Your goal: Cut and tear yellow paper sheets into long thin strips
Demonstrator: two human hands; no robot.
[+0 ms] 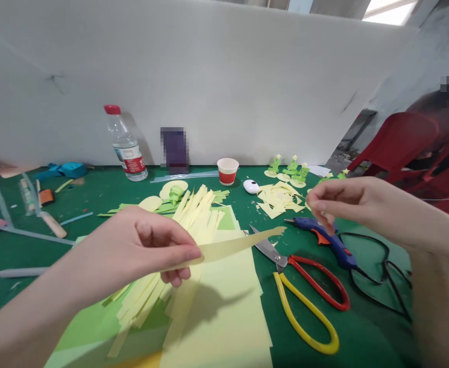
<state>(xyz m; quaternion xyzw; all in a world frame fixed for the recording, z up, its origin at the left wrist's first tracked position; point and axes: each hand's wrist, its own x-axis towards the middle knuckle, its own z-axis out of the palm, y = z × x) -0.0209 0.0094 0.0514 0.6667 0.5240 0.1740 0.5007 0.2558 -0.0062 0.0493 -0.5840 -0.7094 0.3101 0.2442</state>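
Note:
Between the thumb and fingers of my left hand (151, 245) is a pale yellow paper strip (240, 245), pointing right with its far end slightly curled. It hangs above a pile of similar cut strips (143, 301) and pale yellow paper sheets (228, 317). My right hand (339, 202) is raised over the blue hot glue gun (324, 235), its thumb and fingers pinched together. Whatever small thing they hold, if any, I cannot make out. Scissors (280, 263) with one red and one yellow handle lie partly open between the hands.
Behind stand a water bottle (127, 148), a paper cup (227, 171) and a white partition (224, 82). Paper scraps (280, 199) and small green paper plants (295, 171) lie back right. The glue gun's black cord (385, 266) loops at right. A red chair (397, 138) stands beyond.

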